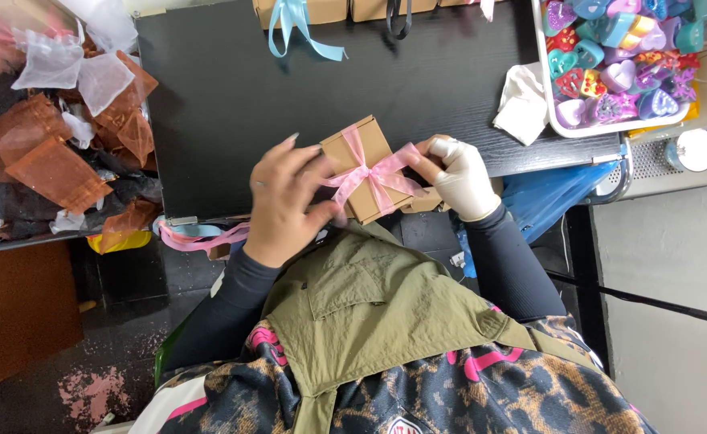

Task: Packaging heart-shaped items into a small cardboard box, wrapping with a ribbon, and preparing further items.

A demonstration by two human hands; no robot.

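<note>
The left hand (289, 197) presses on the little brown box (367, 169) at the near edge of the black table (233, 88) to keep it from sliding, while the gloved right hand (459, 177) pinches the pink ribbon (369, 173) so the bow stays tight.

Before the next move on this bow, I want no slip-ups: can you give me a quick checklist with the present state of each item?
1. Left hand steadies the box: ok.
2. Right hand pinches the ribbon end: ok.
3. Ribbon crosses over the box lid: ok.
4. Bow knot pulled tight: cannot tell.
5. Box rests on the table: cannot tell, it sits at the edge.
6. Tray clear of the hands: ok.
</note>
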